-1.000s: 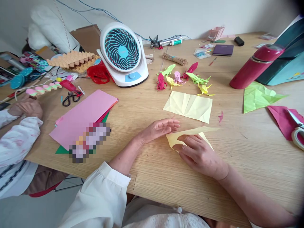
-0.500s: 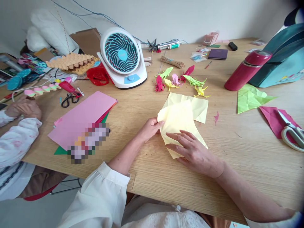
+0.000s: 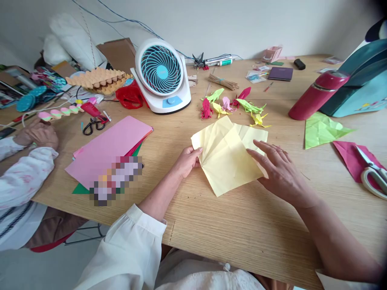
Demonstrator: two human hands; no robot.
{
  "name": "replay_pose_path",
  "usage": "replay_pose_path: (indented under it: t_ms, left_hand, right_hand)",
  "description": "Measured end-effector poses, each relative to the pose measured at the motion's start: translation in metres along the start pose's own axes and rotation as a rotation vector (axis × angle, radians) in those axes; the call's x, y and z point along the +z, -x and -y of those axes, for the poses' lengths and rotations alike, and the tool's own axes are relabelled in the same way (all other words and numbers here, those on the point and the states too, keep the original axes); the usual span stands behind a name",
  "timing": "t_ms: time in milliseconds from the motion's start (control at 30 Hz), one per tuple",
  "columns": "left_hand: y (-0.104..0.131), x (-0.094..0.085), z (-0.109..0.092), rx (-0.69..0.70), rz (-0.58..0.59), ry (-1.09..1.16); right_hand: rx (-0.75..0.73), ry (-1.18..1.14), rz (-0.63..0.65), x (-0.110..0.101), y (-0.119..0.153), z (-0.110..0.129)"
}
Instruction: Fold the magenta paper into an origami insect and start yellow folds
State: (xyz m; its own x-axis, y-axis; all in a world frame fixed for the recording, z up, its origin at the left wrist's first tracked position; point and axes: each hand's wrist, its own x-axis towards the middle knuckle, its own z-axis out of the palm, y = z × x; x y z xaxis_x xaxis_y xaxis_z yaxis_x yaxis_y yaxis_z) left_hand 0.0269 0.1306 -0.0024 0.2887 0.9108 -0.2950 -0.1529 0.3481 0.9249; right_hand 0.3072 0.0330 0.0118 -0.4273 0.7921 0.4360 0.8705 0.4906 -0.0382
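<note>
Pinches creased yellow paper point(image 3: 230, 167) at left edge with left hand point(image 3: 186, 162). Holds right hand point(image 3: 278, 174) open at right corner.

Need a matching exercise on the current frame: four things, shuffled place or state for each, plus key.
Things
1. nearer yellow sheet
2. red flask
3. scissors
4. fan

Place or state
A. lying on dark-pink paper
B. white body, light-blue grille
C. creased, held at its left side by the left hand
D. standing beside the teal bag

Pairs: 1-C, 2-D, 3-A, 4-B
</note>
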Motion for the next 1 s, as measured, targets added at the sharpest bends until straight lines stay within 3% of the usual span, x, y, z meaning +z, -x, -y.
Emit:
replay_pose_path:
  t_ms: [300,667,733,900,1000]
  left_hand:
    - [-0.001,0.000,0.010,0.097,0.012,-0.129]
    - [0.008,0.003,0.010,0.123,0.279,-0.357]
    - [0.007,0.004,0.010,0.215,0.257,-0.471]
    - [0.012,0.004,-0.002,0.537,0.035,-0.762]
    - [0.019,0.003,-0.015,0.624,0.020,-0.867]
  right_hand:
    - [-0.104,-0.319,-0.064,0.001,0.000,0.013]
    - [-0.176,-0.182,-0.055,0.000,-0.002,0.018]
    - [-0.199,-0.174,-0.033,0.002,-0.002,0.021]
    - [-0.213,-0.204,0.027,0.007,-0.002,0.022]
    - [-0.226,-0.236,0.101,0.009,-0.002,0.022]
